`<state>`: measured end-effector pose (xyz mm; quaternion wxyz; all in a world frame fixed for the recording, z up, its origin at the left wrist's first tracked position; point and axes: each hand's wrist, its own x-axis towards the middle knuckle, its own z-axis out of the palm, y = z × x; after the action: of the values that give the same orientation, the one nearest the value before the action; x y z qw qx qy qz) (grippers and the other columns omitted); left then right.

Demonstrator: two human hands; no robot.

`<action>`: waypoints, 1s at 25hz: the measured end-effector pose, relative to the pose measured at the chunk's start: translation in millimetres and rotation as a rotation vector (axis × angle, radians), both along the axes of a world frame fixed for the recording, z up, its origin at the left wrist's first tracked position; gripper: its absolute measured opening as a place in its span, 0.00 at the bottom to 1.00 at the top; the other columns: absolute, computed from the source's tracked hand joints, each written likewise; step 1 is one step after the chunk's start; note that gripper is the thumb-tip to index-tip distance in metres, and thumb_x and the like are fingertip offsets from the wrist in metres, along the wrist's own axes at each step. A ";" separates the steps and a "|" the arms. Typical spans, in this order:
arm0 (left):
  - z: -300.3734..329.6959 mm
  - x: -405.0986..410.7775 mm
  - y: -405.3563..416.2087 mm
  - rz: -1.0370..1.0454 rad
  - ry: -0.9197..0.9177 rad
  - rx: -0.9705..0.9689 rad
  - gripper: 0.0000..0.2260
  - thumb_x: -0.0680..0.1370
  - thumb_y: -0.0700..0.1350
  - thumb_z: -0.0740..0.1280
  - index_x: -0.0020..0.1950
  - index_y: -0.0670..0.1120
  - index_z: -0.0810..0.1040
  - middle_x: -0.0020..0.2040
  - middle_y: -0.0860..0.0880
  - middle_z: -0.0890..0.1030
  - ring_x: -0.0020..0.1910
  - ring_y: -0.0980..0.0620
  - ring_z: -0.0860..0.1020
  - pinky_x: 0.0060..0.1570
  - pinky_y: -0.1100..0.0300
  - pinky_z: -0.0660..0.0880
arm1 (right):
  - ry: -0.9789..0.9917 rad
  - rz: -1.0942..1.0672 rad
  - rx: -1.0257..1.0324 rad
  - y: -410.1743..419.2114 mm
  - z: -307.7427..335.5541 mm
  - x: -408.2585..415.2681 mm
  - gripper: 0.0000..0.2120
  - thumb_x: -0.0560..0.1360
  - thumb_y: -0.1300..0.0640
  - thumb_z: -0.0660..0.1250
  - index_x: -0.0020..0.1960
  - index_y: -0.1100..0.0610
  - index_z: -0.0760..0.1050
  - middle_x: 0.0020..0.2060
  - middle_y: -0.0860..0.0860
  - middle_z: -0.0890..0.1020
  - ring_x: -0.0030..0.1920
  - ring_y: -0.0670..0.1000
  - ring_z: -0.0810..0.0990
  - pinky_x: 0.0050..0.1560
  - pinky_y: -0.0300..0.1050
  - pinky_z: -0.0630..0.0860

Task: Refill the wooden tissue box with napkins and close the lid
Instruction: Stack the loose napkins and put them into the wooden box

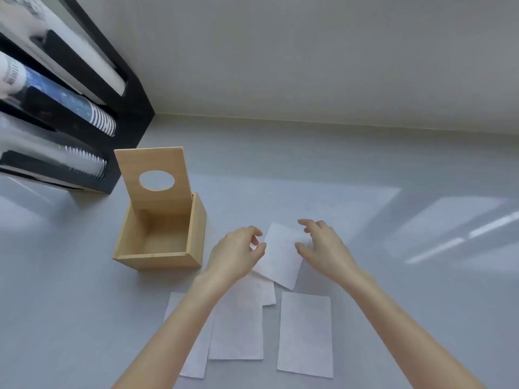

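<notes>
Left hand [238, 248] and right hand [323, 248] hover half-curled, holding nothing, at either edge of top napkin [282, 256]. More napkins [304, 332] scattered nearer. Box [160, 245] just left, empty, lid [153, 178] upright. Black cup rack [134, 113] behind.

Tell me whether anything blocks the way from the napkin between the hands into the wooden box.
Nothing visible does. The napkin lies on the counter just right of the wooden box, whose lid stands tilted up at the back, so the top is open and the inside looks empty. The left hand and right hand flank the napkin.
</notes>
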<state>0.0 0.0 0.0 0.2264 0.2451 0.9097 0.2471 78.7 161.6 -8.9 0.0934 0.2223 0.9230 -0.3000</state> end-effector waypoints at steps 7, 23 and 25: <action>-30.1 2.3 14.9 0.055 0.036 -0.122 0.15 0.76 0.51 0.62 0.61 0.47 0.70 0.58 0.49 0.75 0.56 0.49 0.75 0.50 0.54 0.72 | -0.100 -0.051 0.092 4.2 -21.8 -14.0 0.21 0.74 0.54 0.65 0.63 0.60 0.65 0.60 0.57 0.69 0.61 0.58 0.66 0.55 0.49 0.69; -9.9 7.0 9.3 0.324 -0.278 0.347 0.08 0.74 0.44 0.65 0.51 0.46 0.78 0.39 0.54 0.78 0.44 0.52 0.77 0.40 0.65 0.70 | 0.132 -0.136 -0.408 -10.7 1.7 -4.1 0.05 0.73 0.59 0.64 0.39 0.51 0.70 0.41 0.48 0.79 0.40 0.46 0.79 0.38 0.31 0.73; -2.2 14.8 -1.9 0.348 -0.372 0.455 0.06 0.74 0.44 0.66 0.49 0.45 0.78 0.43 0.50 0.81 0.43 0.52 0.78 0.41 0.63 0.73 | 0.182 -0.170 -0.546 -18.2 9.4 3.8 0.08 0.72 0.59 0.64 0.37 0.49 0.70 0.39 0.47 0.79 0.39 0.47 0.79 0.45 0.37 0.76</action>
<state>14.8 -1.9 -2.2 0.2823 0.0810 0.8027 0.5191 82.5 143.5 0.5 0.0413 0.2375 0.7909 -0.5624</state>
